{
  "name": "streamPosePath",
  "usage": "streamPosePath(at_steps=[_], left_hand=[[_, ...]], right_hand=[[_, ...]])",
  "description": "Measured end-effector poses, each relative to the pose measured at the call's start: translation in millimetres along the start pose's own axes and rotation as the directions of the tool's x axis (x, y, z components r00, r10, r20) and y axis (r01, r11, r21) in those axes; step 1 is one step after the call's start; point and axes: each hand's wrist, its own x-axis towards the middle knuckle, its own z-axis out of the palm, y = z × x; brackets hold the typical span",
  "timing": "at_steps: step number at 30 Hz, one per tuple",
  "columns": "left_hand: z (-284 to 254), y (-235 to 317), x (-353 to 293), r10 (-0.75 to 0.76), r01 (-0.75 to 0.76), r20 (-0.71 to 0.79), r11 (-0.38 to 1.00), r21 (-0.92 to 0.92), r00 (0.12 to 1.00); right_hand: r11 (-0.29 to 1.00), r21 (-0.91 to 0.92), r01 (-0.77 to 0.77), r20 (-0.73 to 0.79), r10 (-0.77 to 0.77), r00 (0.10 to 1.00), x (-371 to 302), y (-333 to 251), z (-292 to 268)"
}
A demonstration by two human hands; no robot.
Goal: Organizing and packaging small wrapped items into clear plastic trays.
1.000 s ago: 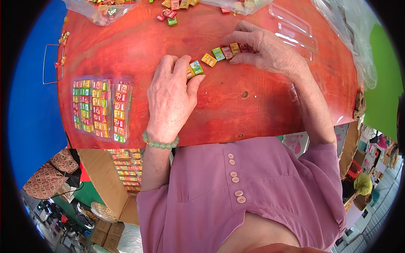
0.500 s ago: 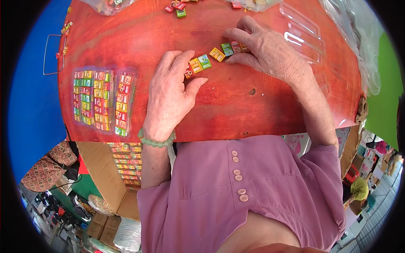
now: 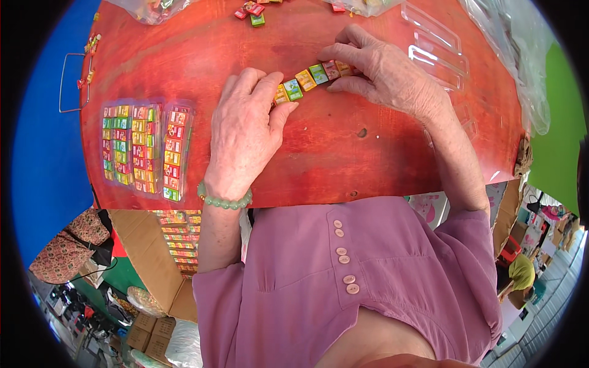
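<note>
Over the red table (image 3: pixel 331 147), my left hand (image 3: pixel 242 132), with a green bead bracelet (image 3: pixel 228 200) at its wrist, closes thumb and fingers around one end of a line of small coloured boxes. A yellow box and a green box (image 3: pixel 293 90) show beyond its fingertips. My right hand (image 3: pixel 392 70) pinches the other end, where green, red and orange boxes (image 3: pixel 331 69) stick out from its thumb and fingers. Between the two groups sits a yellow box (image 3: pixel 305 80), close to both or touching. My palms and fingers hide part of each group.
Clear trays filled with similar boxes (image 3: pixel 147 147) lie at the left. Loose boxes (image 3: pixel 254 12) and plastic bags (image 3: pixel 150 7) are at the far edge. Empty clear trays (image 3: pixel 432 49) lie far right. Below the table's near edge, a cardboard carton (image 3: pixel 138 245) holds more filled trays.
Both groups of boxes have come nearer each other, so the gap around the middle yellow box has narrowed. The red box by my left palm is now hidden.
</note>
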Motion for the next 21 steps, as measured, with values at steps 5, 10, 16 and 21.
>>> streamPosePath(at_steps=[5, 10, 16, 21], left_hand=[[1.4, 1.1, 4.3, 0.068, -0.066, -0.02, 0.995, 0.081, 0.997], [-0.2, 5.4, 10.3, 0.139, -0.135, -0.013, 0.977, 0.168, 0.99], [1.1, 2.2, 14.5, 0.126, -0.126, 0.011, 0.989, 0.071, 0.992], [4.3, 2.4, 18.0, 0.121, -0.12, 0.009, 0.992, -0.044, 0.993]], right_hand=[[0.999, 0.007, 0.031, -0.053, -0.031, 0.998, -0.9, 3.0, 2.9], [0.999, 0.006, 0.046, -0.072, -0.045, 0.996, -1.6, 5.5, 5.2], [0.998, -0.039, 0.048, -0.1, -0.052, 0.994, -2.0, 3.6, 6.8], [0.998, -0.019, 0.057, -0.079, -0.058, 0.995, -2.5, 4.9, 5.3]])
